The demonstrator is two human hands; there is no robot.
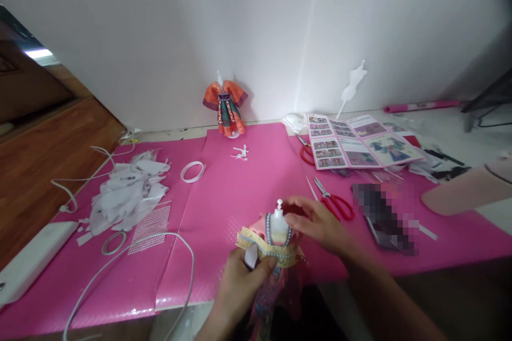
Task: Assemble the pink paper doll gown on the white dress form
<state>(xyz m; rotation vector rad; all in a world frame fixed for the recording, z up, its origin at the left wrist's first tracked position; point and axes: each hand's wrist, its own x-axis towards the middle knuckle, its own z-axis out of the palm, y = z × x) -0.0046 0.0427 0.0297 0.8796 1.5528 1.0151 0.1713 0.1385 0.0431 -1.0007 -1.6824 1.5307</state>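
Note:
A small white dress-form (279, 228) with a knob on its neck stands near the pink table's front edge. It wears a pink doll dress (262, 222) with a pale yellow band and rows of pearl-like beads along neckline and waist. My left hand (242, 279) is closed around the dress's waist, thumb on the band; a small white piece (251, 257) shows by its fingers. At the other shoulder, my right hand (316, 224) pinches the dress edge between thumb and fingers. Its fingertips are partly hidden behind the form. The lower skirt is dim and blurred.
Right of me lie red-handled scissors (336, 203), a dark phone-like object (380, 229) and a picture leaflet (360, 141). An orange doll robe (226, 104) stands by the wall. Leftward are white scraps (128, 189), a tape ring (193, 172), a bead sheet (151, 228) and a looping cable (192, 266).

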